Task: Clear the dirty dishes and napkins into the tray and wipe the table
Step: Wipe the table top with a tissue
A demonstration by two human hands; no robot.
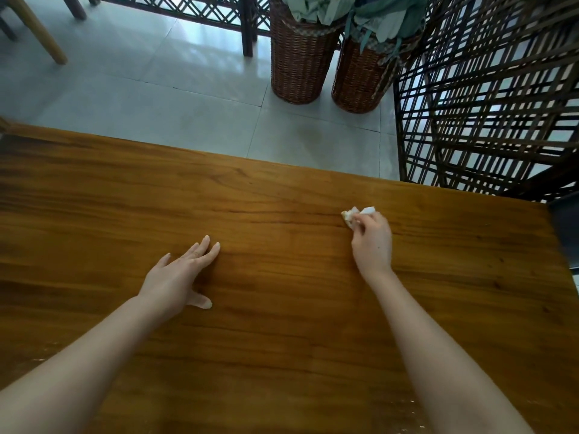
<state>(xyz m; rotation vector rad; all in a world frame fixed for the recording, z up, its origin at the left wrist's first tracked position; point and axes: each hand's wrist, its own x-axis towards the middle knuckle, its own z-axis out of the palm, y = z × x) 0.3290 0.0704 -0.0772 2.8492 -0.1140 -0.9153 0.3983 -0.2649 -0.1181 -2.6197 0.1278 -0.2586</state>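
**A:** In the head view, how is the left hand placed?

**B:** The left hand [185,277] lies palm down on the wooden table [282,333]. Its fingers are straight and close together, pointing away and to the right, and the thumb is spread toward the near edge. It holds nothing. Its forearm comes in from the lower left corner.

**A:** And the right hand?

**B:** The right hand [372,242] reaches further out, back of the hand up. Its fingers are curled, pinching a small crumpled white napkin [357,214]. The blur hides whether the wad touches the wood.

**A:** Where is the napkin, and which way does it run?

**B:** It is over the right half of the table, towards the far edge, well apart from the left hand. Its long axis runs roughly left to right, and it shows just beyond the fingertips. The left end looks yellowish.

**A:** What is past the table?

**B:** A pale tiled floor [156,89], two tall wicker baskets [299,64] stuffed with green cloth [316,7], and a dark lattice screen [488,104] at the right.
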